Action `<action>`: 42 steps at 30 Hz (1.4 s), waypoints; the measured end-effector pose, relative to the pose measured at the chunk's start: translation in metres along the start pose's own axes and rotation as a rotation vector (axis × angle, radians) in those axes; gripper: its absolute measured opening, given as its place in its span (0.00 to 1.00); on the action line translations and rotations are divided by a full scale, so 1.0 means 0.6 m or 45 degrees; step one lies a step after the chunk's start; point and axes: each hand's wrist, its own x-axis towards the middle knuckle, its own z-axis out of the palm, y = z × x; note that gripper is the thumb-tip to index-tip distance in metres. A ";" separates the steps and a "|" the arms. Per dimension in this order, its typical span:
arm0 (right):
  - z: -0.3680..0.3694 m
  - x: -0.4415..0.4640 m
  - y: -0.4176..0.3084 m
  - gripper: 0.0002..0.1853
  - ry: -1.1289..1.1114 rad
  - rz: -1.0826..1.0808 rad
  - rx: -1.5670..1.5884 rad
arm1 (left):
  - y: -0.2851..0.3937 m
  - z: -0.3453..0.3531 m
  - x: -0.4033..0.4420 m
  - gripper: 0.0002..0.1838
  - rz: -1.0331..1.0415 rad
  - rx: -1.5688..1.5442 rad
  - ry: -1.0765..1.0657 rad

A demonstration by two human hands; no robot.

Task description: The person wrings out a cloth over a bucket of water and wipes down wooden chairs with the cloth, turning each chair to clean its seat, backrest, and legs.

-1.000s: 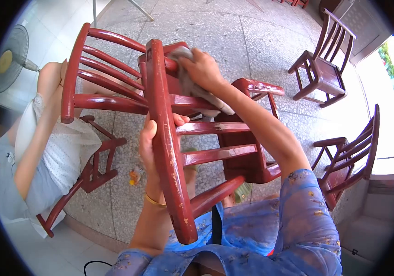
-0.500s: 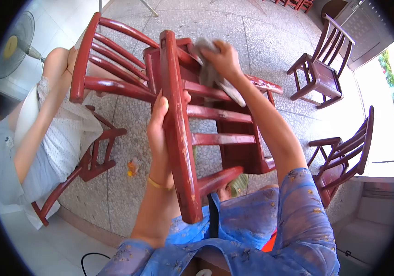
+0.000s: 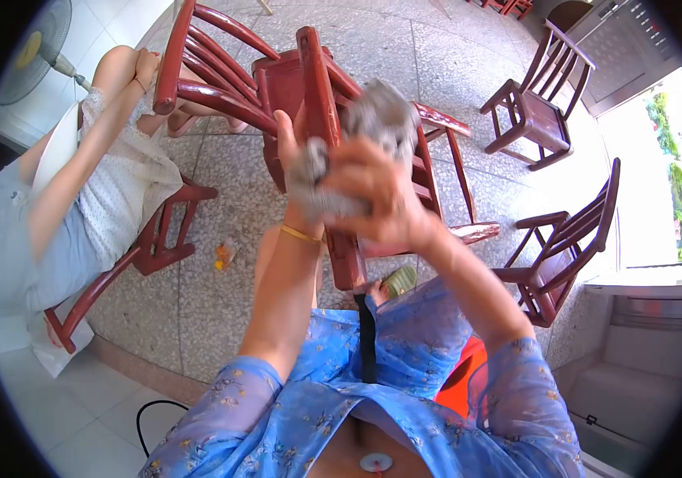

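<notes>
A dark red wooden chair (image 3: pixel 321 92) is tilted in front of me, its thick rail running up and away. My left hand (image 3: pixel 292 147) is behind the rail with its thumb up at the left side; a grey cloth (image 3: pixel 381 115) and my other hand partly hide it. My right hand (image 3: pixel 377 191) is closed on the cloth, blurred by motion, in front of the rail's lower part. Cloth shows on both sides of its fingers. Another red chair's slatted back (image 3: pixel 217 68) lies just left of the rail.
A seated person (image 3: pixel 118 191) is at the left, near a fan (image 3: pixel 34 48). Two dark chairs (image 3: pixel 544 119) (image 3: pixel 564 263) stand at the right. A red stool (image 3: pixel 464 378) shows beneath me. An orange scrap (image 3: pixel 221 256) lies on the speckled floor.
My right hand and the cloth have come down and left, from the chair's far side to the near rail. The held chair has turned and its rail stands farther from me.
</notes>
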 end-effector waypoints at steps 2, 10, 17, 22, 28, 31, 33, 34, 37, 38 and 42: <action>-0.007 -0.049 -0.066 0.20 -0.107 -0.003 0.075 | 0.013 -0.022 0.006 0.35 0.046 0.278 0.142; 0.003 -0.036 -0.059 0.17 -0.085 -0.056 -0.173 | -0.003 -0.021 0.003 0.36 0.071 0.117 0.301; 0.033 0.162 0.151 0.18 0.182 0.150 -0.387 | -0.021 0.033 0.012 0.28 0.284 0.253 0.390; 0.034 0.252 0.236 0.28 -0.007 0.250 -0.527 | -0.013 0.020 0.009 0.27 0.159 0.277 0.347; 0.027 0.081 0.063 0.19 0.094 0.060 -0.207 | -0.023 0.002 -0.005 0.26 0.217 0.063 0.495; 0.025 0.002 -0.005 0.20 0.175 0.074 -0.056 | -0.014 0.031 -0.018 0.28 0.039 -0.037 0.416; 0.037 -0.026 -0.005 0.18 0.384 0.136 0.051 | -0.007 -0.012 -0.012 0.29 0.013 0.042 0.073; 0.047 -0.036 0.006 0.17 0.517 0.187 0.086 | 0.003 -0.045 -0.006 0.30 0.012 0.125 -0.260; 0.079 -0.081 0.057 0.13 0.737 0.526 -0.074 | 0.024 -0.075 0.004 0.34 -0.012 0.185 -0.092; 0.087 -0.106 0.081 0.12 0.807 0.518 -0.234 | 0.025 -0.071 0.001 0.35 -0.033 0.208 0.038; 0.044 -0.215 0.190 0.17 0.694 1.109 -0.500 | -0.009 0.041 -0.006 0.28 0.146 0.553 0.506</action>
